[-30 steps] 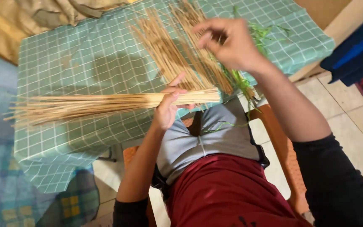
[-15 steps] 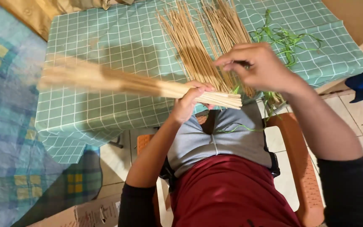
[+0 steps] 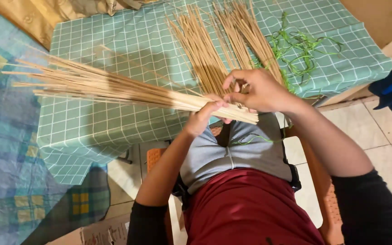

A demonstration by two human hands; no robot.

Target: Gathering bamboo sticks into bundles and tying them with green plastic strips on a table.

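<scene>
Green checked cloth (image 3: 114, 131) covers the table, with loose sticks (image 3: 214, 50) and green strips (image 3: 302, 47) lying on top. Left hand (image 3: 203, 115) squeezes a stick bundle (image 3: 114, 88) that points left and now tips up more than before. Right hand (image 3: 257, 90) pinches the bundle's near end.

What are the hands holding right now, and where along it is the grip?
The left hand grips a bundle of thin sticks near its right-hand end. The right hand pinches at that same end with its fingers.
</scene>
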